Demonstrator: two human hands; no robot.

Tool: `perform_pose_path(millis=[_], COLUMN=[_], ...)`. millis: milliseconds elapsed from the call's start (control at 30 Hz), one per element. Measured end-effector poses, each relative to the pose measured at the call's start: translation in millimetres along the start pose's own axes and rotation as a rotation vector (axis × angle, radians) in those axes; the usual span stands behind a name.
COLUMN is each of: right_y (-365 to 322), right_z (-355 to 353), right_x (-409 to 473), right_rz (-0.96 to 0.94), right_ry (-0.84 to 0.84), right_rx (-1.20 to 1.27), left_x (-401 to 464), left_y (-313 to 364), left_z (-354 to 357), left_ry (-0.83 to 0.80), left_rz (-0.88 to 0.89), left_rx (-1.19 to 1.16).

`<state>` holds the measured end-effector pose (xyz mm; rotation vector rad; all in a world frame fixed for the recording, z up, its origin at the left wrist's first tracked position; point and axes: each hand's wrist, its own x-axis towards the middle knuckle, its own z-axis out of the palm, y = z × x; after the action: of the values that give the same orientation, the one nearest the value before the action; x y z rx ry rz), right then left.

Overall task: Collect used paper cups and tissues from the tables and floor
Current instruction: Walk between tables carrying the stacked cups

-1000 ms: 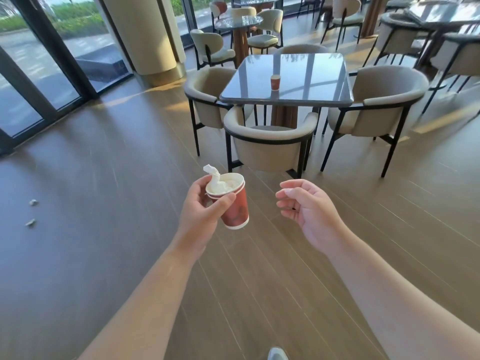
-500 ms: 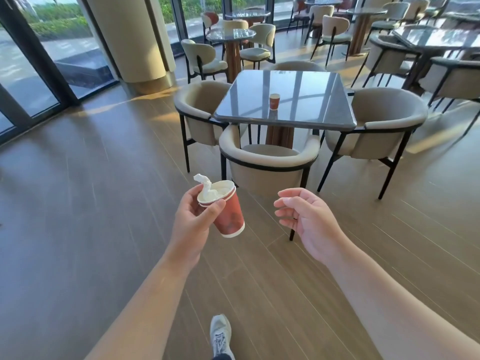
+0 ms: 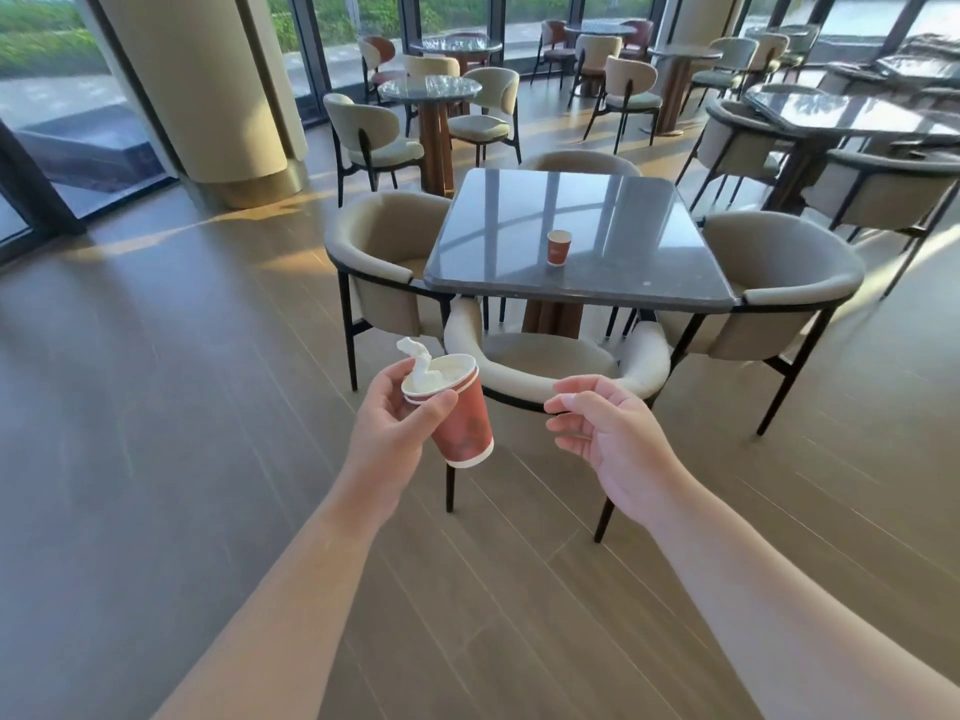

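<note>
The left hand (image 3: pixel 395 433) is gripping a red paper cup (image 3: pixel 457 418) near its rim, tilted, with a crumpled white tissue (image 3: pixel 423 368) poking out. The right hand (image 3: pixel 613 433) is hanging empty, fingers loosely curled. At twelve o'clock, a second red paper cup (image 3: pixel 558 247) is standing upright on the square dark glossy table (image 3: pixel 623 252); its printing is too blurred to read.

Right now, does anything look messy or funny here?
Yes. One red paper cup stands alone on the dark square table, and the left hand holds a tilted red paper cup with crumpled white tissue poking out.
</note>
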<state>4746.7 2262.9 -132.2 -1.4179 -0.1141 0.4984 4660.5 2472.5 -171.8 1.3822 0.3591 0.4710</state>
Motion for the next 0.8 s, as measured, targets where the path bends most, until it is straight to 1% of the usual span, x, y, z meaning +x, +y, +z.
perform_pose_path(millis=[200,433,600,800], right_y=[-17.1,-15.0,-16.7,-35.9], right_z=[10.3,-12.1,-25.9,-48.4], right_x=[42.2,99.8,166.7,267.9], right_rz=[-0.030,-0.009,-0.018,-0.023], right_ry=[0.043,0.107,0.084,0.046], right_rx=[0.036,0.085,0.085,0.113], left_x=[58.7,124.3,179.7,276.2], left_y=[4.5,-12.3,-26.4,-22.8], left_z=[-1.7,15.2,41.4,87.5], left_ry=[-0.063,-0.104,-0.107,-0.103], left_rz=[0.007,-0.040,-0.076,-0.080], left_rx=[0.025,0.039,0.055,0.131])
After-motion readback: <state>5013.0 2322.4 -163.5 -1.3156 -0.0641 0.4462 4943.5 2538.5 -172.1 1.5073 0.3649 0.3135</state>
